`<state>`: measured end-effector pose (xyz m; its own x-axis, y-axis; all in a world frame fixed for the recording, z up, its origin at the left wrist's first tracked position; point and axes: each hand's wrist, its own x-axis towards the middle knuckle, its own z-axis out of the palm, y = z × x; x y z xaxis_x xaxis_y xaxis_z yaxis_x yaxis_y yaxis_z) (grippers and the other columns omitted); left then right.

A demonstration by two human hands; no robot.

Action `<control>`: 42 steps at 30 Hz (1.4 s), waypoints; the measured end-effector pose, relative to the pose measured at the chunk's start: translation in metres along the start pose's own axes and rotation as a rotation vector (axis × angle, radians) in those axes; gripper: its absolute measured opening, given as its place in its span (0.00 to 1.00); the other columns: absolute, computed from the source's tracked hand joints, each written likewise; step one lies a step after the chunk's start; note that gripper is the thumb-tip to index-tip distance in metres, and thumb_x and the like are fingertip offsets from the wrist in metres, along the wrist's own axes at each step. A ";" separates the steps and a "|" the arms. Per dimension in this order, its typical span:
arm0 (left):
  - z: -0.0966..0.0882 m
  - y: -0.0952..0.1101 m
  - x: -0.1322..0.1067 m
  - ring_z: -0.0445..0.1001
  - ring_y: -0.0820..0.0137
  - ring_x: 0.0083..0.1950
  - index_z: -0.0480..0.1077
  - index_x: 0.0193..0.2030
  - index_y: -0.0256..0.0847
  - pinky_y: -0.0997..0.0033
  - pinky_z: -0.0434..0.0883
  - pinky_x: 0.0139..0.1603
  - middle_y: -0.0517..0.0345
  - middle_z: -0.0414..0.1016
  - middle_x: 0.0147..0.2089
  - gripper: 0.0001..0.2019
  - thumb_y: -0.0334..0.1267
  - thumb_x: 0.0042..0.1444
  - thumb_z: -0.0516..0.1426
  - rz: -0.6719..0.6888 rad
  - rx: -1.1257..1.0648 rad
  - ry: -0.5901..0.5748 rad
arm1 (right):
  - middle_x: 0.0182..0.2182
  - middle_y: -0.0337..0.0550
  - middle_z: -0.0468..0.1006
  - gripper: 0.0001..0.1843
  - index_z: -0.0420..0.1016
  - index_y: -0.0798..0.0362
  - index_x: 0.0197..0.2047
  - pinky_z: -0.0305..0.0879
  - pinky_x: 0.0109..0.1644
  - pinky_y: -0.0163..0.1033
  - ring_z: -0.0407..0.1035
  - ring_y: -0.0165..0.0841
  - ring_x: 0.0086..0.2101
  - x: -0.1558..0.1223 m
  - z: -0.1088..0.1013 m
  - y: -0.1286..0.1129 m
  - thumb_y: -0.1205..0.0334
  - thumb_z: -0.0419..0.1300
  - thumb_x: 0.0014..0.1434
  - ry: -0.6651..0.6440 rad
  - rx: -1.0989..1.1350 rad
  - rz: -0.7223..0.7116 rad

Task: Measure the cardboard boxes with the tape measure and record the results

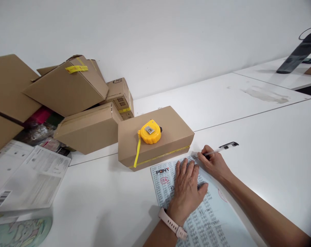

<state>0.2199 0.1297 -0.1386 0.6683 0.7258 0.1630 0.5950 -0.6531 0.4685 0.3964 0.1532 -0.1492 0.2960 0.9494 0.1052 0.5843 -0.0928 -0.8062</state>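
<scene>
My left hand [187, 187], with a pale pink band on its wrist, lies flat on a light blue printed sheet of paper [160, 195], fingers spread a little. Rows of handwriting cover much of the sheet, and "PONY" is printed near its top left. In my right hand [215, 164] is a pen [222, 147] with a clear barrel and black cap end, its tip down at the sheet's upper edge. Just beyond the paper sits a closed cardboard box [170, 127]. On top of that box rests a yellow tape measure [150, 132], its yellow strap hanging over the front.
Several more cardboard boxes [68, 87] are piled at the left against the wall. Below them lie clear plastic wrapping and a white printed package [34, 175]. A dark bottle [296, 53] stands at the far right. Seams cross the white table [93, 202].
</scene>
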 end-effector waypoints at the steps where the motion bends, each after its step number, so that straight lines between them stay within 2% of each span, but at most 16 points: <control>1: 0.000 0.000 0.000 0.47 0.54 0.75 0.59 0.66 0.36 0.45 0.46 0.75 0.46 0.61 0.70 0.27 0.49 0.65 0.52 0.001 -0.001 0.001 | 0.18 0.31 0.60 0.12 0.58 0.48 0.28 0.52 0.25 0.36 0.54 0.28 0.21 0.000 0.000 0.000 0.54 0.55 0.60 0.001 0.003 0.002; 17: 0.004 -0.002 0.000 0.47 0.54 0.75 0.59 0.67 0.36 0.45 0.45 0.76 0.46 0.61 0.70 0.28 0.49 0.66 0.52 0.001 -0.026 0.014 | 0.17 0.31 0.59 0.14 0.58 0.48 0.27 0.52 0.24 0.35 0.54 0.28 0.20 -0.002 0.000 -0.002 0.54 0.55 0.61 0.018 0.013 0.009; 20: 0.003 -0.002 0.000 0.47 0.54 0.75 0.59 0.67 0.36 0.45 0.44 0.76 0.46 0.60 0.70 0.28 0.49 0.66 0.52 0.000 -0.034 0.007 | 0.18 0.31 0.59 0.15 0.58 0.48 0.27 0.52 0.24 0.35 0.55 0.28 0.20 -0.002 0.000 -0.001 0.53 0.56 0.61 0.093 0.039 0.021; 22: 0.002 -0.002 0.000 0.47 0.54 0.75 0.60 0.67 0.35 0.46 0.44 0.76 0.46 0.60 0.71 0.28 0.49 0.66 0.52 0.004 -0.045 0.005 | 0.21 0.33 0.64 0.13 0.61 0.48 0.30 0.56 0.25 0.35 0.59 0.30 0.22 -0.001 -0.002 0.002 0.52 0.56 0.62 0.181 0.060 0.013; 23: 0.002 -0.003 0.000 0.47 0.54 0.75 0.60 0.67 0.35 0.46 0.44 0.76 0.46 0.60 0.71 0.28 0.49 0.66 0.52 0.008 -0.051 0.008 | 0.24 0.35 0.68 0.11 0.64 0.48 0.34 0.59 0.27 0.36 0.62 0.31 0.24 -0.001 -0.004 0.004 0.52 0.55 0.63 0.215 0.045 -0.014; 25: 0.003 -0.004 0.000 0.48 0.53 0.75 0.60 0.67 0.35 0.46 0.44 0.76 0.46 0.60 0.71 0.28 0.49 0.65 0.52 0.014 -0.062 0.021 | 0.35 0.41 0.74 0.08 0.69 0.48 0.42 0.65 0.35 0.39 0.69 0.36 0.33 0.001 -0.009 0.010 0.56 0.53 0.64 0.203 -0.052 -0.135; 27: 0.006 -0.006 0.001 0.50 0.52 0.74 0.61 0.66 0.35 0.45 0.45 0.75 0.45 0.61 0.70 0.28 0.48 0.64 0.54 0.018 -0.071 0.037 | 0.43 0.46 0.75 0.14 0.72 0.47 0.48 0.66 0.43 0.43 0.70 0.40 0.42 0.003 -0.014 0.017 0.64 0.49 0.63 0.122 -0.210 -0.286; 30: 0.011 -0.006 0.001 0.55 0.48 0.72 0.64 0.64 0.34 0.41 0.50 0.73 0.43 0.65 0.67 0.28 0.46 0.60 0.59 0.035 -0.077 0.083 | 0.44 0.48 0.75 0.21 0.75 0.46 0.49 0.66 0.46 0.46 0.68 0.43 0.45 0.006 -0.018 0.027 0.71 0.48 0.59 0.035 -0.356 -0.421; 32: 0.009 -0.002 0.001 0.63 0.48 0.67 0.68 0.59 0.36 0.40 0.58 0.69 0.42 0.71 0.62 0.25 0.43 0.57 0.62 0.069 -0.093 0.202 | 0.44 0.49 0.76 0.25 0.76 0.47 0.51 0.66 0.46 0.47 0.68 0.43 0.44 0.008 -0.017 0.032 0.75 0.47 0.57 0.048 -0.396 -0.455; 35: -0.013 0.006 0.002 0.73 0.56 0.58 0.71 0.53 0.39 0.52 0.70 0.61 0.46 0.77 0.53 0.15 0.36 0.59 0.59 0.117 -0.101 0.441 | 0.43 0.49 0.77 0.33 0.72 0.49 0.58 0.66 0.47 0.46 0.68 0.42 0.42 0.011 -0.011 0.036 0.79 0.45 0.54 0.121 -0.438 -0.475; 37: -0.043 0.009 0.005 0.74 0.61 0.55 0.72 0.50 0.41 0.57 0.70 0.59 0.49 0.78 0.49 0.11 0.33 0.62 0.55 0.118 -0.057 0.633 | 0.41 0.49 0.78 0.34 0.70 0.51 0.61 0.67 0.46 0.46 0.68 0.42 0.42 0.013 -0.006 0.038 0.79 0.45 0.54 0.169 -0.444 -0.464; 38: -0.061 0.009 0.009 0.74 0.62 0.55 0.71 0.49 0.42 0.56 0.69 0.60 0.49 0.78 0.49 0.10 0.33 0.63 0.54 0.093 -0.017 0.739 | 0.40 0.49 0.78 0.33 0.70 0.51 0.61 0.68 0.45 0.45 0.68 0.42 0.41 0.013 -0.004 0.038 0.78 0.45 0.55 0.189 -0.444 -0.451; 40: -0.100 0.005 0.018 0.72 0.59 0.58 0.71 0.49 0.42 0.52 0.64 0.63 0.47 0.76 0.51 0.09 0.36 0.63 0.54 -0.038 0.074 0.929 | 0.39 0.49 0.79 0.29 0.70 0.51 0.60 0.68 0.41 0.45 0.69 0.43 0.41 0.014 -0.002 0.037 0.75 0.45 0.59 0.219 -0.439 -0.415; 41: -0.118 0.001 0.023 0.68 0.56 0.62 0.69 0.53 0.41 0.49 0.61 0.64 0.43 0.73 0.57 0.13 0.38 0.62 0.56 -0.165 0.121 0.941 | 0.38 0.49 0.79 0.27 0.70 0.51 0.60 0.68 0.40 0.46 0.69 0.44 0.42 0.013 -0.001 0.037 0.73 0.45 0.61 0.232 -0.433 -0.396; 42: -0.134 -0.004 0.029 0.63 0.53 0.66 0.66 0.58 0.40 0.48 0.58 0.66 0.40 0.67 0.63 0.20 0.42 0.60 0.58 -0.307 0.160 0.884 | 0.39 0.49 0.79 0.26 0.70 0.51 0.60 0.69 0.38 0.46 0.69 0.44 0.42 0.012 -0.002 0.037 0.70 0.45 0.62 0.247 -0.424 -0.375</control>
<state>0.1766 0.1822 -0.0198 -0.0688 0.7289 0.6812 0.7865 -0.3804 0.4865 0.4226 0.1611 -0.1766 0.1490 0.8474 0.5096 0.9170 0.0745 -0.3920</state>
